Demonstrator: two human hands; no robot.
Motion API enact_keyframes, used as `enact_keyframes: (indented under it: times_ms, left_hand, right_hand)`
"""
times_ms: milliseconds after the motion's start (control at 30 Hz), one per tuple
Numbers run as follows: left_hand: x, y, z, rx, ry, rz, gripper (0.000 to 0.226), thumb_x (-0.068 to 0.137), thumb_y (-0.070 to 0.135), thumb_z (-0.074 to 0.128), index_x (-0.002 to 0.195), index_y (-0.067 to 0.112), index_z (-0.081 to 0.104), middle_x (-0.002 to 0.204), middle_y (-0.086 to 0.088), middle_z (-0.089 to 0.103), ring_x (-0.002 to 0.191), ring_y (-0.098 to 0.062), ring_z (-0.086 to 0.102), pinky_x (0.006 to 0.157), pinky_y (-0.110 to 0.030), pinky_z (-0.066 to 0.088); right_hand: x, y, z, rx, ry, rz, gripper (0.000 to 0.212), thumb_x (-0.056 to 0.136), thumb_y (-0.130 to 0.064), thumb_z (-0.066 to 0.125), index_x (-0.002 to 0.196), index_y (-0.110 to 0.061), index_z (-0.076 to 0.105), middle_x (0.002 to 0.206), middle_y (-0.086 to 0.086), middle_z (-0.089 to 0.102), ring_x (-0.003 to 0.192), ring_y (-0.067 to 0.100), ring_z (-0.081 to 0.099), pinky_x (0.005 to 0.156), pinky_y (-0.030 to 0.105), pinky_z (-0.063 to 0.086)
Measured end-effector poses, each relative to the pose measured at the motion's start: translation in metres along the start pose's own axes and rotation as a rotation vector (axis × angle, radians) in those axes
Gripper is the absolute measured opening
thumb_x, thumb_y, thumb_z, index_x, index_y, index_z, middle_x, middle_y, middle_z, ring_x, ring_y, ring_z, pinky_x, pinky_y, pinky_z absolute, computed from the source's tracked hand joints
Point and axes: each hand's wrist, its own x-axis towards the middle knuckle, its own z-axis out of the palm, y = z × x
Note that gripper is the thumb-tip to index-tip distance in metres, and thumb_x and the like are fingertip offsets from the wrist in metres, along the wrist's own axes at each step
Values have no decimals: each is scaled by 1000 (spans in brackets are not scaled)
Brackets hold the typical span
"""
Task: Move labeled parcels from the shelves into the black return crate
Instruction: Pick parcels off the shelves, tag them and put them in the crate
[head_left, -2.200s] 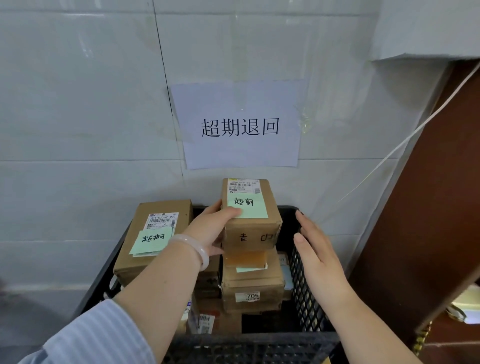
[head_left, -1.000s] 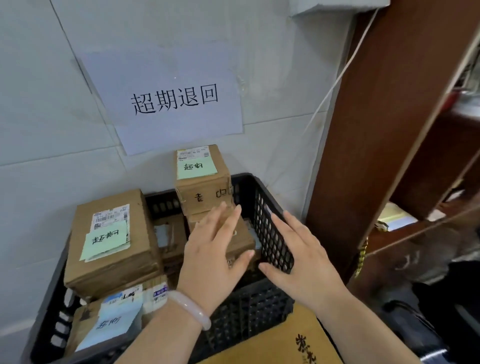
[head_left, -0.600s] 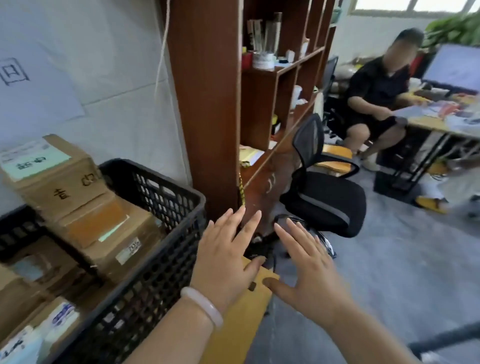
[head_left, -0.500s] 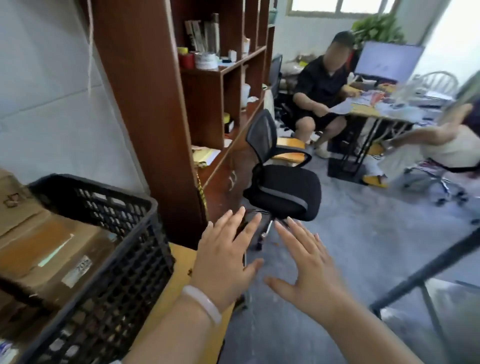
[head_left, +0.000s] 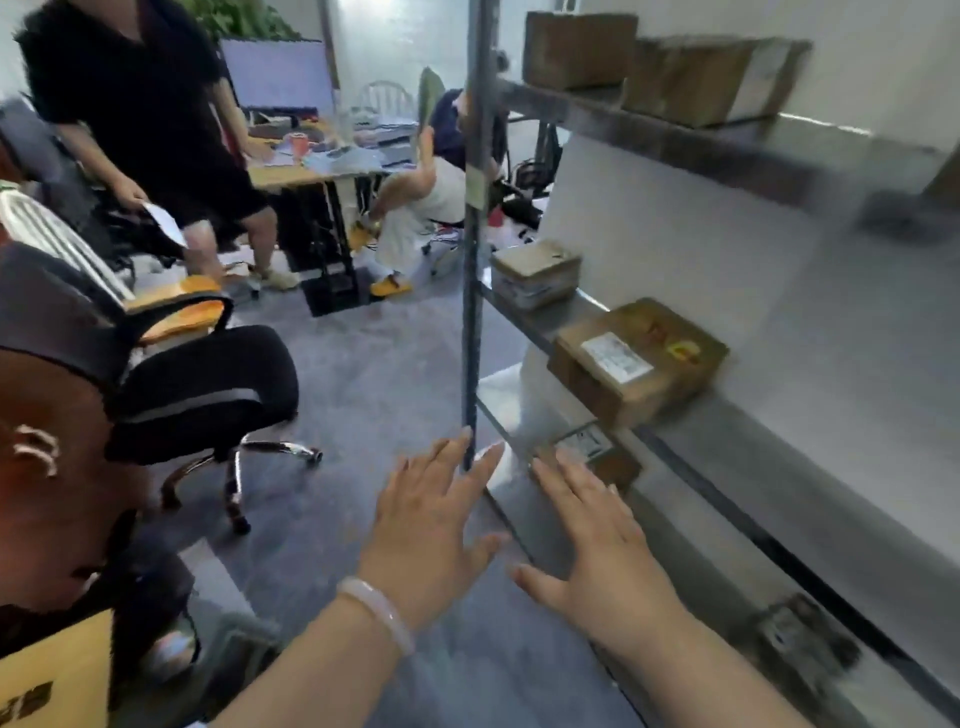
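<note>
Head view: left hand (head_left: 434, 525) and right hand (head_left: 597, 551) both spread flat, palms down, fingers splayed, holding nothing. Beyond the right hand, up and to its right, a labeled parcel (head_left: 636, 361) flat on the metal shelf (head_left: 831, 467), long axis angled along the shelf, label face up. Just past the right fingertips (head_left: 550, 470), a smaller parcel (head_left: 597, 452) on the lower level. Shelf post (head_left: 472, 260) upright beyond the left hand.

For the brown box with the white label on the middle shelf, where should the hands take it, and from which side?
Judging by its pose, grip the brown box by its two short ends, coming from the open aisle side. It lies flat on the shelf with bare space either side, and both the left hand and right hand are open and empty.
</note>
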Motion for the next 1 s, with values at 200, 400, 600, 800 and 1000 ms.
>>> enact_keyframes:
  times_ms: [200,400,600,800,1000]
  left_hand:
    - [12,114,60,-60,-232,257,81,73,65,45,148,39,31,148,2,47,135,-22,44,103,-47,41]
    - [18,190,99,-159,-350,577,80,88,59,55,152,47,8,163,11,12,151,-12,7,119,-36,1]
    - [-4,246,135,-202,-549,789,82,78,61,57,151,42,25,156,4,35,144,-20,32,113,-46,23]
    - [-46,302,159,-264,-607,949,78,84,64,48,151,46,12,163,7,18,150,-15,14,115,-35,3]
    - [-92,365,179,-269,-688,1050,77,92,59,49,149,50,-3,164,12,-2,151,-11,-2,119,-35,-1]
  right_hand:
    - [-108,83,-23,-47,35,265,93,78,-76,45,150,-46,-6,152,-25,-16,140,-4,-17,113,25,-15]
    - [-192,117,-27,-52,144,603,93,78,-72,49,147,-50,-9,154,-23,-16,144,-1,-16,117,27,-10]
    - [-265,109,-8,18,198,889,90,81,-70,50,148,-49,-6,150,-27,-16,141,-4,-16,112,23,-13]
    - [-327,110,3,64,311,1091,89,70,-79,32,148,-50,-2,158,-21,-7,147,0,-9,119,29,-5]
    - [-409,130,11,115,389,1262,92,76,-76,42,152,-46,1,161,-19,-4,149,5,-4,118,30,-2]
